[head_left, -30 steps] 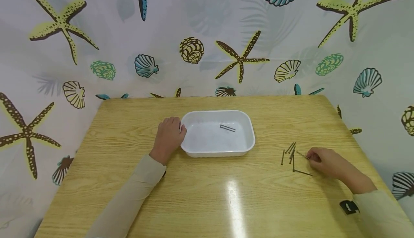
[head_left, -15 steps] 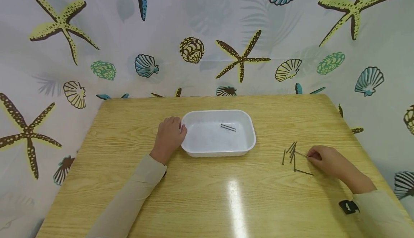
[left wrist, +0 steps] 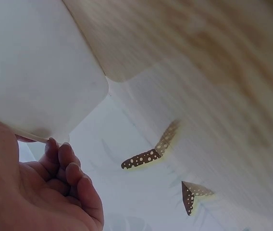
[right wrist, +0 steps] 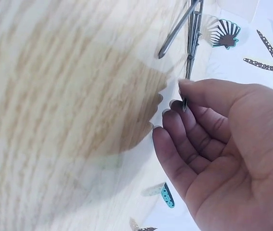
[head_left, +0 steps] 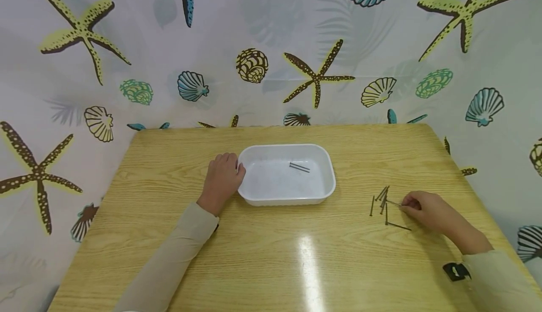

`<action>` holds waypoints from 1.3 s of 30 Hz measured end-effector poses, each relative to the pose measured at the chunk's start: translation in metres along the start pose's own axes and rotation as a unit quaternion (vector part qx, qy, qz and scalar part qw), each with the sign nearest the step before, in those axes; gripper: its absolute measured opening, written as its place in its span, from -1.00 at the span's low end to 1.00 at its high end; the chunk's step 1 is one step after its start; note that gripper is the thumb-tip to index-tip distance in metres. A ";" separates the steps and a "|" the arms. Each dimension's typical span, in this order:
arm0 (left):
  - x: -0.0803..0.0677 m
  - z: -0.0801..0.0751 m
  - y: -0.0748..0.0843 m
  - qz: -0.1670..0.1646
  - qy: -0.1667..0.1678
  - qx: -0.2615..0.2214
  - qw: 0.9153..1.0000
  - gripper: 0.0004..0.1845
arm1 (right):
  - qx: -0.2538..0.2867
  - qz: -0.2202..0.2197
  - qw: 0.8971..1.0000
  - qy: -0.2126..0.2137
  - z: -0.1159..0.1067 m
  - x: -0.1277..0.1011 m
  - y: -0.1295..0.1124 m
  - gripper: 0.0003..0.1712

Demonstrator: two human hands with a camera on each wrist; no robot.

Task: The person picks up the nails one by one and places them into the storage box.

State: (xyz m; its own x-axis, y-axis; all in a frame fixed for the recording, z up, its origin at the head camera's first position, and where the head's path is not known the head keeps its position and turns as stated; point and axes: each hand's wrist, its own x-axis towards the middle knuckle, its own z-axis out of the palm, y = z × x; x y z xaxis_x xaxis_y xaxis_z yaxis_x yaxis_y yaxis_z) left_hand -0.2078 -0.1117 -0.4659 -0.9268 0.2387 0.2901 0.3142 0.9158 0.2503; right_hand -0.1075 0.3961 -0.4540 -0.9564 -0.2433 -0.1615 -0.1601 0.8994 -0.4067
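Note:
My left hand [head_left: 222, 178] grips the left rim of a white plastic tray [head_left: 271, 186]. In the left wrist view its curled fingers [left wrist: 65, 154] meet at the tray's edge. Two nails [head_left: 299, 167] lie side by side inside the tray. At the right, my right hand [head_left: 427, 211] pinches one end of a nail [head_left: 394, 203] between thumb and fingertips. The far end of that nail overlaps a loose group of several nails [head_left: 386, 213] on the table. The right wrist view shows its tip [right wrist: 184, 105] poking out below the thumb.
The wooden table [head_left: 254, 255] carries the tray near its middle and the nails to the right. A white cloth [head_left: 271, 34] printed with starfish and shells hangs behind and along both sides. A dark wrist strap [head_left: 456, 271] sits at my right sleeve.
The pinched nail has shifted slightly left, its far end now over the loose nails. My right hand rose a little and moved slightly left along the nail. The left hand stays on the rim.

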 end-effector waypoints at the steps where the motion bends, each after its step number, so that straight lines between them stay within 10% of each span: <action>1: 0.000 0.000 0.000 0.000 0.000 0.001 1.000 -0.75 | 0.000 -0.002 1.000 0.002 0.000 0.000 0.000 -0.92; 16: -0.001 0.000 0.001 0.005 0.010 0.004 1.000 -0.75 | 0.000 -0.009 1.000 -0.007 -0.002 0.002 -0.001 -0.92; 39: 0.000 -0.002 0.001 0.007 0.009 0.002 1.000 -0.75 | -0.008 -0.041 0.994 0.102 -0.023 0.010 -0.030 -0.85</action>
State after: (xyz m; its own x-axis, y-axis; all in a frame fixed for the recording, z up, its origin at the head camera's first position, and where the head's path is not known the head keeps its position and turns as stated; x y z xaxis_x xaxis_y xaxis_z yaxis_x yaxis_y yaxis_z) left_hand -0.2074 -0.1113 -0.4639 -0.9183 0.2463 0.3100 0.3267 0.9137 0.2416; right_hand -0.1178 0.3752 -0.4227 -0.9692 -0.2390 0.0588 -0.2424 0.8858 -0.3956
